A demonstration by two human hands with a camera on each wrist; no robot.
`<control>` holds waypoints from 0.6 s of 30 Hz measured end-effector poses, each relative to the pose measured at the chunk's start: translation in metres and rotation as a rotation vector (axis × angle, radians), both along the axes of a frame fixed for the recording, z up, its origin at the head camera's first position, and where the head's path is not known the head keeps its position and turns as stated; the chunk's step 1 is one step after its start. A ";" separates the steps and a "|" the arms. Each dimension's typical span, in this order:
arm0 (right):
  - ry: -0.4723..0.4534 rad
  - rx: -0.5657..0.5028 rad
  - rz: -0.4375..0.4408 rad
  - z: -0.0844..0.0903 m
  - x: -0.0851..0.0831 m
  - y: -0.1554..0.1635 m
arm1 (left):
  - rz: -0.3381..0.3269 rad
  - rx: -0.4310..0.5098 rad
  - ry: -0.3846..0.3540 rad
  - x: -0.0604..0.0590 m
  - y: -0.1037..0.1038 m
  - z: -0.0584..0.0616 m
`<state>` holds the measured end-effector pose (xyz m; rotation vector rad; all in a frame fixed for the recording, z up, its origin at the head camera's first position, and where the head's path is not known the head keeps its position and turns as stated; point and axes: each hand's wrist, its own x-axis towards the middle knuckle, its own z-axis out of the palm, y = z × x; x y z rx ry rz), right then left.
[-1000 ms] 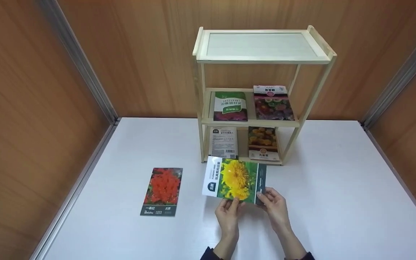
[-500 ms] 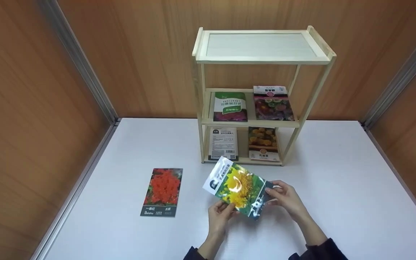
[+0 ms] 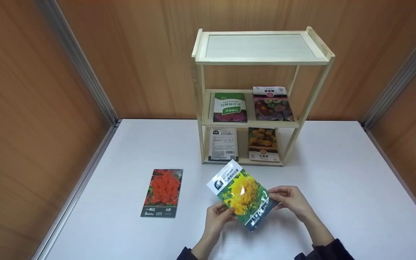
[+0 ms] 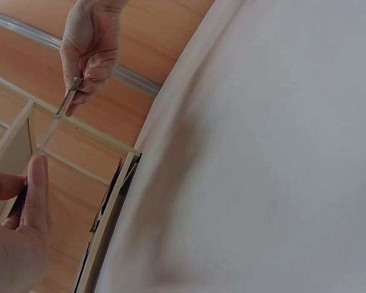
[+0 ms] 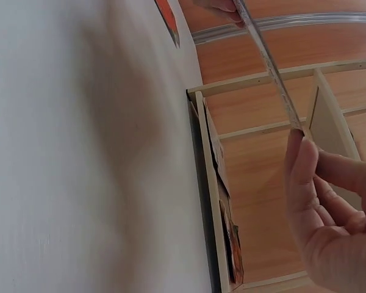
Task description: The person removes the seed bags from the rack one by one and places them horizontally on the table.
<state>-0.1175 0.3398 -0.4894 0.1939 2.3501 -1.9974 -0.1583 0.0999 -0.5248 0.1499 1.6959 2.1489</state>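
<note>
Yellow-flower packet: held up between the two grips, clear of the tabletop, tilted with its white end away to the upper left.
Left grip: pinching the packet's lower-left long edge.
Right grip: pinching the opposite long edge, near the dark end.
Packet's turn: it lay crosswise a second ago; now it slants, and the right grip sits farther out to the right.
Meaning: seemingly a mid-air reorienting, with the packet not yet set down.
Red-flower packet: unmoved on the tabletop, left of the left grip, touched by neither.
Wooden rack: beyond both grips, its four packets lying as before, two per lower shelf.
</note>
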 end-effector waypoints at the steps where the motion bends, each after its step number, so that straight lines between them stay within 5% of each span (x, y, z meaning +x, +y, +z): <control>1: 0.004 -0.003 -0.013 0.000 0.001 -0.001 | 0.012 0.000 0.006 -0.001 0.000 0.000; 13: -0.039 -0.133 -0.364 -0.018 0.005 -0.033 | 0.183 -0.040 -0.019 0.000 0.004 -0.006; 18: -0.046 -0.171 -0.433 -0.029 0.007 -0.047 | 0.218 -0.075 0.007 0.000 0.001 -0.010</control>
